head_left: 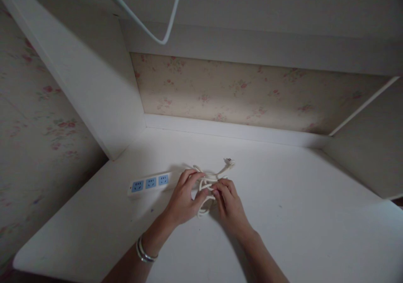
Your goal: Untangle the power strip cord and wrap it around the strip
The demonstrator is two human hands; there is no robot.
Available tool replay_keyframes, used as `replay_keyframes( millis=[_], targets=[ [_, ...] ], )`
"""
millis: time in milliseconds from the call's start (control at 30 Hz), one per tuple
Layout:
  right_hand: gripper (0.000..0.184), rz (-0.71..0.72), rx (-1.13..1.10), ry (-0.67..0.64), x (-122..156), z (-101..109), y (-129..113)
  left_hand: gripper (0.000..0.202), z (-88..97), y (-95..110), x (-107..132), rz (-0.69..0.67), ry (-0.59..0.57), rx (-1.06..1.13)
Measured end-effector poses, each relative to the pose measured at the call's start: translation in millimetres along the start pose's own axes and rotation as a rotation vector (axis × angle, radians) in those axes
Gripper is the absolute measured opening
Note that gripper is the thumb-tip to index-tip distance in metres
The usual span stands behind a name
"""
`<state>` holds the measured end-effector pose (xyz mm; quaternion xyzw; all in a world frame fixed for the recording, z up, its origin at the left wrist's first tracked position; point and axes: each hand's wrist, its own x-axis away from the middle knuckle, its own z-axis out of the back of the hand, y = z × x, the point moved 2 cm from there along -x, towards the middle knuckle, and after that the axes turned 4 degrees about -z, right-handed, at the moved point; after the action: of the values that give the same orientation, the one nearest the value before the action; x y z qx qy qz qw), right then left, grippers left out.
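Observation:
A white cord (204,210) lies bunched in loops on the desk, between my two hands. My left hand (186,197) closes on the bundle from the left, its thumb and fingers around the loops. From the right, my right hand (229,199) pinches the cord with thumb and fingertips near the middle of the bundle. The plug (229,163) at the cord's end rests on the desk just beyond my right hand. Left of my left hand sits a white power strip (150,183) with three blue socket panels facing up. Part of the cord is hidden under my fingers.
The white desk (299,216) has a low back ledge (239,132) and a side panel (91,69) at the left. A shelf (267,14) hangs overhead, with a pale bent cable (163,41) dangling from above. Floral wallpaper (214,90) covers the wall.

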<state>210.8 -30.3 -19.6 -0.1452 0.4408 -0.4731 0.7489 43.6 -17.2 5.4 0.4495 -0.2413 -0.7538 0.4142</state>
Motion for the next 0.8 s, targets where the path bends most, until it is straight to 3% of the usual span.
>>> replay_keyframes(
  millis=[167, 333, 500, 667, 800],
  targets=[
    [0.017, -0.033, -0.049, -0.028, 2.6, -2.5, -3.2, 0.031, 3.7, -2.4, -5.0, 0.034, -0.003, 0.050],
    [0.016, -0.071, -0.134, -0.040, 2.1, -5.3, -2.4, 0.014, 2.2, -12.3, -5.7, 0.195, -0.006, 0.071],
    [0.013, -0.161, -0.353, 0.003, -1.7, -2.0, -2.0, 0.023, 0.9, -29.3, -7.8, 0.311, 0.099, 0.158],
    [0.016, -0.372, -0.599, -0.044, 1.1, 0.3, 2.3, 0.031, 1.8, -39.3, -9.8, 0.435, 0.173, 0.238],
    [0.021, -0.392, -0.522, -0.111, 0.5, 4.5, -0.3, 0.022, 1.5, -37.2, -9.6, 0.454, 0.155, 0.280]
  ],
)
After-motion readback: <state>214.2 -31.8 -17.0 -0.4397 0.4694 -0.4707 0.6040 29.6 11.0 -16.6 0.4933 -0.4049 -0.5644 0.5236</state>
